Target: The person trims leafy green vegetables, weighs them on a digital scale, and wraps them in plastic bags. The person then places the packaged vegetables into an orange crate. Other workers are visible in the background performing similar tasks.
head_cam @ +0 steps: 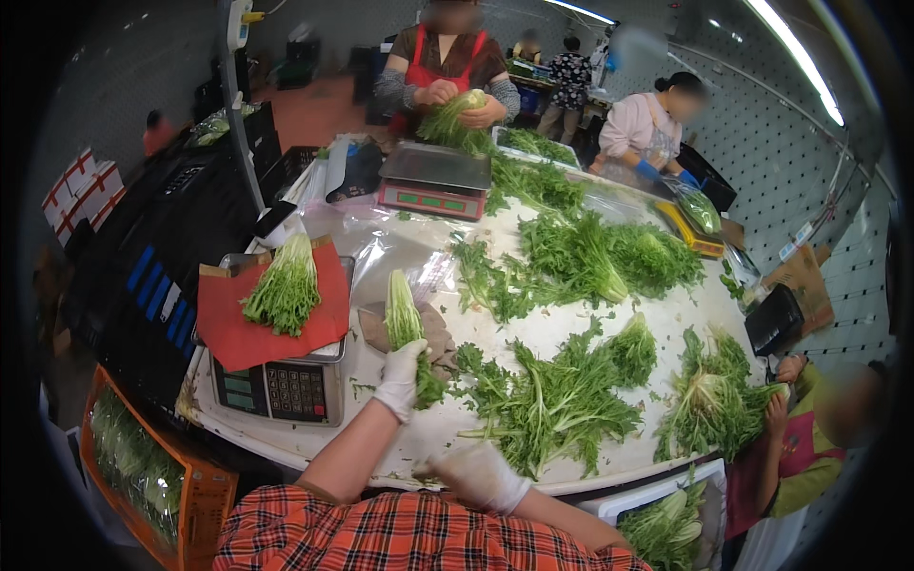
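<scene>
My left hand (401,378), in a whitish glove, grips a head of frisée-like leafy greens (403,310) over a brown cloth (439,332), its pale stem end pointing away from me. To its left, another head of greens (288,285) lies on red paper (228,314) on a digital scale (278,391). My right hand (480,475), gloved and blurred, is at the table's near edge; something small and brownish shows by its fingers, and its grip is unclear. Loose leafy greens (550,400) lie just beyond it on the white table (393,450).
Co-workers stand at the far side and right; one holds greens (457,121) behind a second scale (434,189). More greens (600,253) cover the table's right half. An orange crate (207,492) stands lower left, a white foam box (714,475) lower right. A metal pole (243,128) rises at left.
</scene>
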A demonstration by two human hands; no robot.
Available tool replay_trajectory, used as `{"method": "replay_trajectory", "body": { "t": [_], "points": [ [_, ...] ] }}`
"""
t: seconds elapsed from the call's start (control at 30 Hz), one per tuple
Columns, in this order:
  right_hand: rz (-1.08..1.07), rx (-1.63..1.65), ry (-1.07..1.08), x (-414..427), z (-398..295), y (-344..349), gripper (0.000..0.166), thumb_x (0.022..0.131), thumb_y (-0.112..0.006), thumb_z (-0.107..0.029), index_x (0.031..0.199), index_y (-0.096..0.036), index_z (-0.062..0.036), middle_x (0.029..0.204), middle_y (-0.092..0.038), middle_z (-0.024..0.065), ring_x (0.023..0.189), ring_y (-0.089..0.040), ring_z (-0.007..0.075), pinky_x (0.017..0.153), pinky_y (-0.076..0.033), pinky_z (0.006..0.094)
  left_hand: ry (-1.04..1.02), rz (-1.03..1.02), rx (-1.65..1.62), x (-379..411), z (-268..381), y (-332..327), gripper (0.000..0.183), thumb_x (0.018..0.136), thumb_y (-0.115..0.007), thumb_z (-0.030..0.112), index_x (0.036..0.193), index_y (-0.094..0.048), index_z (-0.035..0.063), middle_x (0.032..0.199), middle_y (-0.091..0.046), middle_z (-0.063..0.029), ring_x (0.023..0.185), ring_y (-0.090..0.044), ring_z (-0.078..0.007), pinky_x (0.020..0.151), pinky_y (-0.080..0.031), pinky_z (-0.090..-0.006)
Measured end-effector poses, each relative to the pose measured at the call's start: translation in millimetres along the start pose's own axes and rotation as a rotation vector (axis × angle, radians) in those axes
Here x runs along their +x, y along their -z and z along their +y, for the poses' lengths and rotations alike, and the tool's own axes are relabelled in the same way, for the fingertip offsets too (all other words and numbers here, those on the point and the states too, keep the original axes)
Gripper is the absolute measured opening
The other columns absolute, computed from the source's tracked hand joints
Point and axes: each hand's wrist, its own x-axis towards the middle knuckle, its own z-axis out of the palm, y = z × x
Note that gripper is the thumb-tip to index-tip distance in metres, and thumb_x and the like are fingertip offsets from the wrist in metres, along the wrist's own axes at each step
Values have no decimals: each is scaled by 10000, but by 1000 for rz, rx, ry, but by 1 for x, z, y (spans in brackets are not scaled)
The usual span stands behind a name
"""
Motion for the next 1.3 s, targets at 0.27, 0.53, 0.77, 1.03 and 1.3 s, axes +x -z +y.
{"method": "replay_trajectory", "body": {
  "t": [0.27, 0.53, 0.77, 1.03, 1.3],
  "points": [
    [13, -369, -636, -40, 76, 83, 462, 758, -643, -385, 1140, -552, -142, 1121, -549, 103, 1033, -517, 269, 883, -386, 404, 252, -618, 240, -45, 7, 16, 249, 808, -601, 137, 1026, -567, 22, 844, -605, -35, 697, -561, -96, 637, -461, -222],
    [147, -246, -142, -8, 81, 100, 273, 757, -607, -167, 1028, -583, -148, 1094, -563, 44, 1072, -507, 246, 902, -382, 381, 366, -890, 493, -71, 10, 1, 629, 764, -656, 144, 1315, -376, 25, 1177, -510, -47, 1011, -486, -130, 863, -402, -268],
    [142, -89, -4, -17, 84, 104, 251, 661, -689, -163, 873, -572, -100, 947, -582, 39, 947, -561, 237, 799, -446, 361, 542, -895, 351, -71, 9, 32, 669, 826, -517, 544, 1260, -432, 42, 1021, -573, -104, 832, -572, -168, 638, -474, -272],
    [143, 218, -42, -24, 81, 105, 200, 688, -678, -66, 797, -510, -58, 834, -549, 87, 802, -548, 283, 728, -452, 350, 618, -800, 229, -58, -6, 41, 864, 772, -402, 716, 1338, -376, 65, 1248, -498, -121, 1066, -512, -214, 895, -427, -325],
    [928, 1643, -553, -28, 86, 100, 254, 886, -541, -336, 779, -442, -128, 568, -395, -44, 426, -354, 63, 447, -404, 223, 467, -835, 171, -60, -27, 25, 871, 788, -334, 727, 1363, -335, 73, 1325, -428, -111, 1145, -456, -207, 951, -392, -328]
  ]
}}
